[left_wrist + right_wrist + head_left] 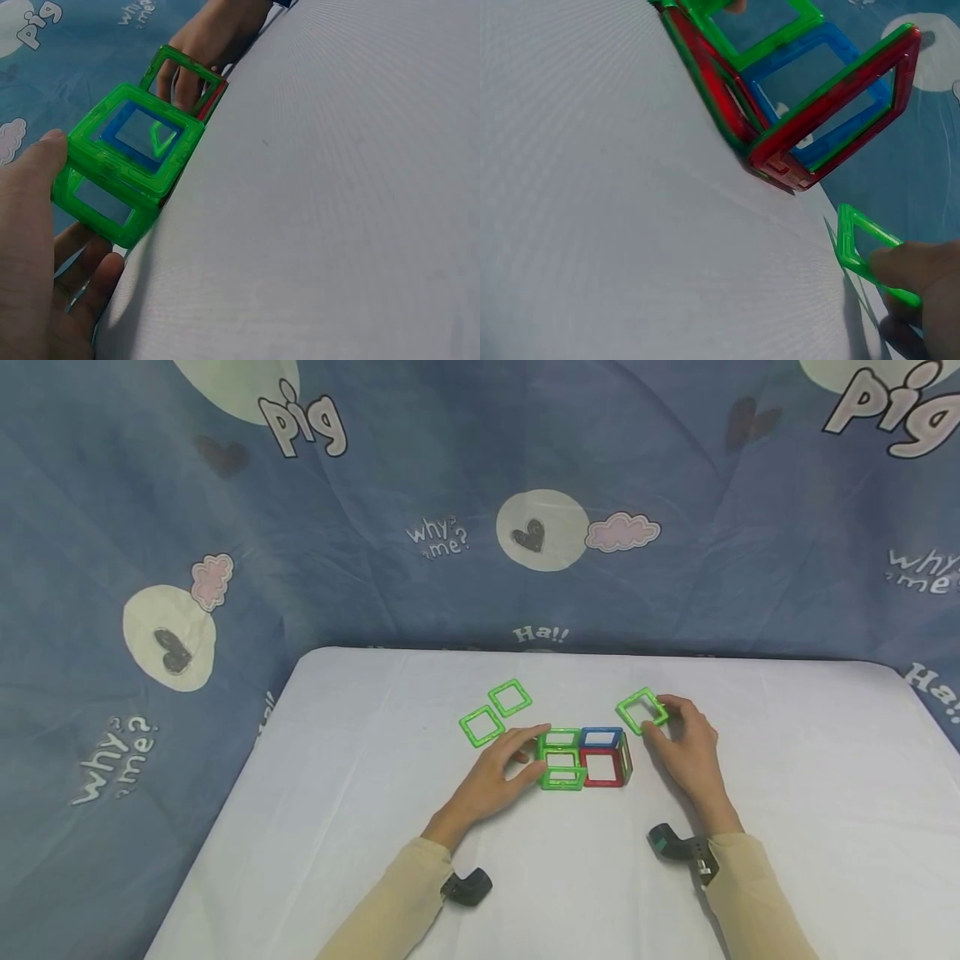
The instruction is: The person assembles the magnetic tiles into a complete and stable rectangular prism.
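Note:
Several square magnetic tiles are joined into a boxy structure on the white table. Green tiles form its left part, with a blue tile at the back right and a red tile at the front right. My left hand grips the green left end between thumb and fingers, as the left wrist view confirms. To the right of the structure, my right hand pinches a loose green square tile by its edge. That tile is apart from the structure and tilted.
Behind my left hand lie two loose green square tiles, a nearer one and a farther one. The white cloth-covered table ends at a blue printed curtain. Black wrist cameras stick out from both sleeves.

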A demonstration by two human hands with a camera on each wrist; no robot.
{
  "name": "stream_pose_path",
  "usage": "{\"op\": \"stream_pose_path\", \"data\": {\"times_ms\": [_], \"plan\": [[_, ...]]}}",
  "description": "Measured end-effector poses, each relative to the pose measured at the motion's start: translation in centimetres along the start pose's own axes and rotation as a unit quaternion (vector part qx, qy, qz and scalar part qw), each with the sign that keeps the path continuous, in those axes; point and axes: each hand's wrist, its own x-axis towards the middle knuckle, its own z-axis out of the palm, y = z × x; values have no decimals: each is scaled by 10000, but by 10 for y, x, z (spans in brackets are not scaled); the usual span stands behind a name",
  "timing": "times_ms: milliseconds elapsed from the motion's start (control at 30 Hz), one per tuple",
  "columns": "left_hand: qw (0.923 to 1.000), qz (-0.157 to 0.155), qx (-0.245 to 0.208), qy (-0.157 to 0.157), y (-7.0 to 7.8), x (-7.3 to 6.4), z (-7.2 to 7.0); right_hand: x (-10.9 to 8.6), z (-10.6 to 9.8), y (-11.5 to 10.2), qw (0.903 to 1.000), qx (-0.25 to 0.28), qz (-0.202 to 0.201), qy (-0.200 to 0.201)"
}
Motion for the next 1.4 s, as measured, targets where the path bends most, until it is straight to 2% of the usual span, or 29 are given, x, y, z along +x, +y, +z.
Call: {"op": "stream_pose_path", "data": {"times_ms": [167, 333, 567, 667, 900, 1167, 1400], "plan": [[10000, -43, 37, -10, 0, 0, 1, -1, 0, 1, 9997, 114, -124, 150], [10000, -54, 41, -26, 0, 1, 1, -2, -2, 2, 9992, -38, -180, 349], [9999, -51, -60, -82, 0, 1, 2, -3, -8, 2, 9996, -166, -14, 245], [9999, -95, -63, -101, -1, 1, 2, -3, -13, 4, 9996, -265, -34, 92], [9999, -1, -104, -130, -1, 1, 1, -3, -35, 11, 9980, -201, -87, -589], [9999, -95, -67, -85, 1, -1, -1, 0, -44, 5, 9952, -78, -326, -925], [9999, -141, -19, -82, -1, -1, -2, 2, -55, -8, 9932, -196, -504, -1026]]}}
